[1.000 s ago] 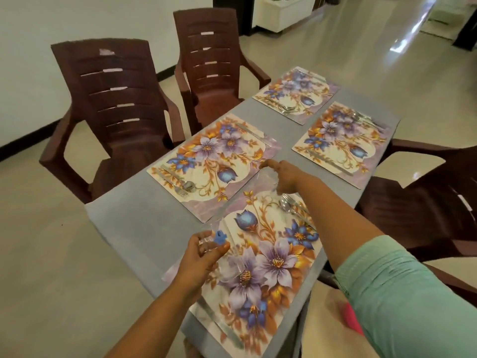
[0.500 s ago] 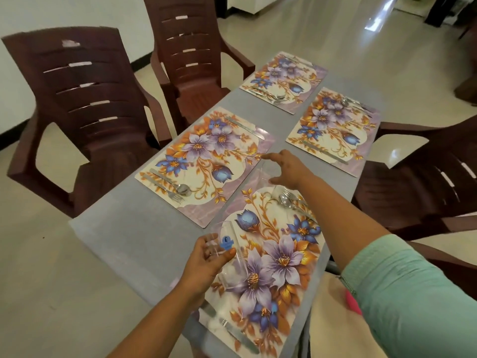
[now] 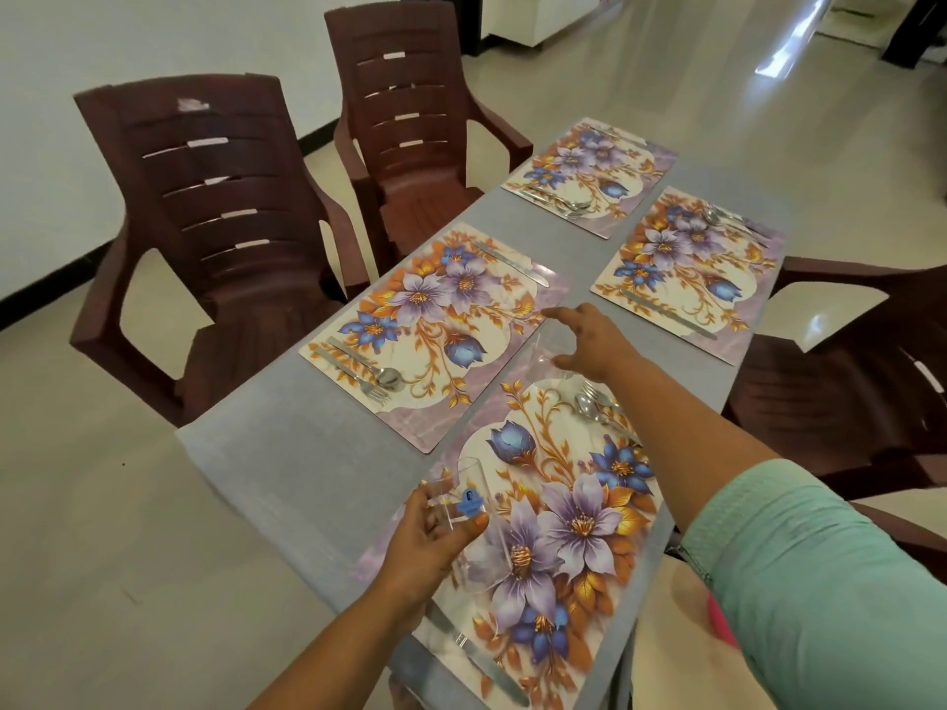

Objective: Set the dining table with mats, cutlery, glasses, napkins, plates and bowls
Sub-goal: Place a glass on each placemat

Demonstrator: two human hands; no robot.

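Four rectangular floral placemats in purple, blue and orange lie in two rows on the long grey bench (image 3: 287,468), each with steel cutlery at its short ends. The nearest placemat (image 3: 558,535) carries a steel knife (image 3: 476,658) along its near end and a steel spoon and fork (image 3: 594,402) at its far end.

The left hand (image 3: 430,545) grips a clear drinking glass with a small blue sticker (image 3: 474,530). That glass is tilted, its long axis running from the rim at the upper left, beside the fingers, down toward the base at the lower right, over the near-left part of the nearest placemat; whether it touches the mat I cannot tell.

The right hand (image 3: 589,345), reaching out from a mint-green sleeve (image 3: 820,581), holds a second clear glass (image 3: 556,351) at the far-left corner of the same placemat, thumb below and fingers above it. Its outline is too faint to judge which way it points.

Two dark brown plastic armchairs (image 3: 215,212) stand along the left side of the bench, and another stands at the right.
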